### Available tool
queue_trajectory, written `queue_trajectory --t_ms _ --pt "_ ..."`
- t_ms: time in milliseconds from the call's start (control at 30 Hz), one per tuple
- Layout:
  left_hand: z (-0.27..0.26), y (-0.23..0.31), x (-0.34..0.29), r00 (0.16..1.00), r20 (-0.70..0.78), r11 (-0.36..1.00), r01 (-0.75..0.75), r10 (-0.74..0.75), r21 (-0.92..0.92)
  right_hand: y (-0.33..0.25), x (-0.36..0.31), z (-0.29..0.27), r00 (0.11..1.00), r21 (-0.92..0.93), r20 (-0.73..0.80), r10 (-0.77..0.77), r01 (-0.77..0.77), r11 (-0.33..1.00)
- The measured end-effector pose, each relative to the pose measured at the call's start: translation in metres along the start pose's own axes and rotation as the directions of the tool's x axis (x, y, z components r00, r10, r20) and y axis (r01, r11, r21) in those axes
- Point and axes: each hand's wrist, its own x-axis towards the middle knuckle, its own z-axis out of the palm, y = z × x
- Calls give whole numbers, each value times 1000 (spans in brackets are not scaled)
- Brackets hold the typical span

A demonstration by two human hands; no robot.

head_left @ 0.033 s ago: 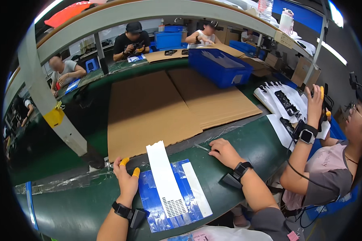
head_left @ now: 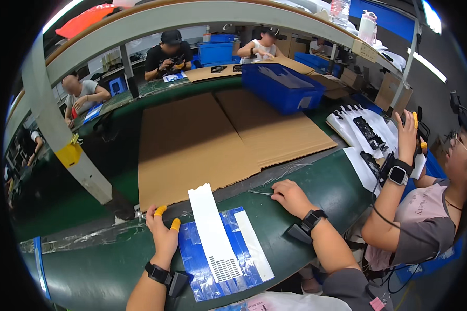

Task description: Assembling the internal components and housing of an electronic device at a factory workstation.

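Observation:
My left hand (head_left: 164,234) rests palm inward at the left edge of a blue board (head_left: 194,259) covered in clear tape. Its fingers are apart and empty, with yellow finger cots on the thumb and one finger. A white backing strip (head_left: 210,217) lies lengthwise over the board, bearing rows of small dark stickers (head_left: 225,269) at its near end. Beside it on the board is a narrower white strip (head_left: 255,246). To the right, just above the green bench, my right hand (head_left: 291,198) pinches thin metal tweezers (head_left: 262,193), their tips pointing left.
Cardboard sheets (head_left: 192,150) cover the belt beyond the bench, with a blue bin (head_left: 283,88) on them. A grey post (head_left: 72,140) rises at left. Close on my right, a co-worker (head_left: 410,207) handles a dark part near black parts (head_left: 368,133) on white sheets. Others sit across.
The tweezers have turned slightly in my right hand and now show a thinner edge. My left hand and the board stay in place.

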Motion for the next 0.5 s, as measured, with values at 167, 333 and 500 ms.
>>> queue_trajectory --t_ms 167,333,500 --pt "7 -1 -2 1000 8 1000 -6 6 29 -1 -2 -5 835 334 -301 461 -360 871" --pt "5 5 0 1000 17 999 -2 3 -33 12 0 -2 829 172 -300 472 -440 881" --pt "8 2 2 1000 24 1000 0 0 1 9 -2 2 819 283 -343 460 -377 882"
